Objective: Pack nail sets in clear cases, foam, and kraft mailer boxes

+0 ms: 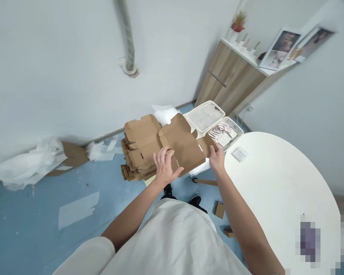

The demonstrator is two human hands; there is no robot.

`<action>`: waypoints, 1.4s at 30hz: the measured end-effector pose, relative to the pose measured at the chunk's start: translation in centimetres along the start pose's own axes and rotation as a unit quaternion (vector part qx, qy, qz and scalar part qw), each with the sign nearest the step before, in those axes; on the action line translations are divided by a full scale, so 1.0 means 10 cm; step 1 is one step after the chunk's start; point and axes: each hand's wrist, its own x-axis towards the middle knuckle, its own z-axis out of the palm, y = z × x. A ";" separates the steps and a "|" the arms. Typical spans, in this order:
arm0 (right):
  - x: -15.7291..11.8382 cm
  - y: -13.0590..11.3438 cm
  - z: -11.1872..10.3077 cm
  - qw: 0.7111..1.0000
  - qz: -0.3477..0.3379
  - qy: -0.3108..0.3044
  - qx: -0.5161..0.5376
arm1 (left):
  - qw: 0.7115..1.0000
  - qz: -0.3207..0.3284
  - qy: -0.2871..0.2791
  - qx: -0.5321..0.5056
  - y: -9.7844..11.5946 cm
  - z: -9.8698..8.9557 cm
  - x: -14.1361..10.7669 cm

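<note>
An unfolded brown cardboard box blank (185,147) lies in front of me, its flaps spread. My right hand (217,157) grips its right-hand flap between thumb and fingers. At its lower left edge is my left hand (166,166), fingers spread and the thumb apart; whether the fingertips touch the cardboard is hard to tell. Left of it a stack of flattened cardboard boxes (141,149) is piled up.
Beyond the blank are a white basket (191,114) and a second basket (238,136) holding printed cards. A round white table (269,172) bears a small white packet (240,154). Plastic wrap (31,164) and small boxes (219,209) lie on the blue floor.
</note>
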 end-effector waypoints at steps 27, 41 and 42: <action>-2.09 1.95 -3.32 0.890 0.263 0.369 0.052 | 0.910 0.079 -0.368 -0.173 2.48 2.27 -0.35; -2.31 2.43 -3.60 0.884 0.327 0.307 -0.129 | 0.898 0.282 -0.336 0.044 2.55 2.58 -0.64; -2.23 2.43 -3.66 0.891 0.317 0.293 -0.144 | 0.878 0.323 -0.349 0.059 2.58 2.56 -0.67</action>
